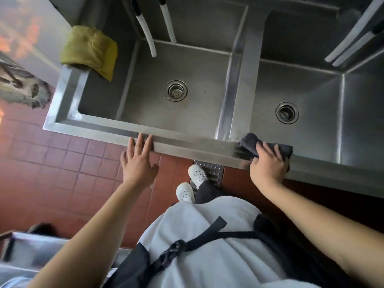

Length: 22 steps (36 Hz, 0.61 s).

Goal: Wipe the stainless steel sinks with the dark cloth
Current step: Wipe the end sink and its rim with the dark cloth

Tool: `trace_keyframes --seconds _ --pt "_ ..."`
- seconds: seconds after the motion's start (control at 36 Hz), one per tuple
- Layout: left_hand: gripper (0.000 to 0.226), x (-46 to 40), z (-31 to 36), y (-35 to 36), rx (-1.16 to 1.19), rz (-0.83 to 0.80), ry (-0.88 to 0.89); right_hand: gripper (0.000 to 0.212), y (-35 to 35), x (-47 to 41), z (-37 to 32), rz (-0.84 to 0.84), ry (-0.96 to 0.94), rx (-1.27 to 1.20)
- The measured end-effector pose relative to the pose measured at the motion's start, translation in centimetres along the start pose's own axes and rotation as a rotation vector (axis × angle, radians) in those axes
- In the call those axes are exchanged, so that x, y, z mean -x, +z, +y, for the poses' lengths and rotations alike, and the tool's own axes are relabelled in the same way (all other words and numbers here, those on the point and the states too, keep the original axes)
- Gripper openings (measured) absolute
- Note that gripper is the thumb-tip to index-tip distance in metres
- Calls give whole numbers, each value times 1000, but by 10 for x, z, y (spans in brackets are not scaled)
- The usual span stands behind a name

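Two stainless steel sinks lie below me, a left basin (145,100) and a right basin (322,125), split by a steel divider (243,84). The dark cloth (249,143) is bunched on the front rim (197,147), where the divider meets it. My right hand (267,165) presses down on the cloth and grips it over the rim's edge. My left hand (138,161) has spread fingers, its fingertips resting on the front rim further left, holding nothing.
A yellow-green cloth (89,49) hangs over the left basin's far-left corner. White hoses (147,34) dangle into the left basin, and white tubes (353,36) cross the right one. Each basin has a drain (176,90). Red floor tiles, my white shoes (197,174) and a floor grate lie below the rim.
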<state>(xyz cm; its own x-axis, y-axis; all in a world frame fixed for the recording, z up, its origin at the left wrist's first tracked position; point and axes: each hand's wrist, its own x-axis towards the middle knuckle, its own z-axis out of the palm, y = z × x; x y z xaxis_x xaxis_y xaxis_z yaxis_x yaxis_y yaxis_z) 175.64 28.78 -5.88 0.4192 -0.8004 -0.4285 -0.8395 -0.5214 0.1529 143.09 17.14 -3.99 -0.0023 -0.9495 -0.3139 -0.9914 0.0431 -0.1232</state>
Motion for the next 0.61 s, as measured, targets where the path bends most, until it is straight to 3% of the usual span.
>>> trace_keyframes --seconds 0.11,0.19,0.31,0.39,0.47,0.61 --pt "94 1 -2 -4 31 15 2 53 -1 0 26 49 -153 -77" --pt "95 3 -9 -5 84 44 -69 50 -5 -3 27 59 -165 -163" --pt "94 0 -32 -13 143 106 -245 47 -14 0 15 41 -52 -326" --pt "96 -8 -54 -23 129 134 -285 44 -22 1 3 29 115 -459" --pt "95 -18 -73 -34 117 147 -305 42 -24 10 -13 66 159 -567" --pt "92 -36 -101 -48 69 136 -275 44 -10 35 -71 103 -169 -592"
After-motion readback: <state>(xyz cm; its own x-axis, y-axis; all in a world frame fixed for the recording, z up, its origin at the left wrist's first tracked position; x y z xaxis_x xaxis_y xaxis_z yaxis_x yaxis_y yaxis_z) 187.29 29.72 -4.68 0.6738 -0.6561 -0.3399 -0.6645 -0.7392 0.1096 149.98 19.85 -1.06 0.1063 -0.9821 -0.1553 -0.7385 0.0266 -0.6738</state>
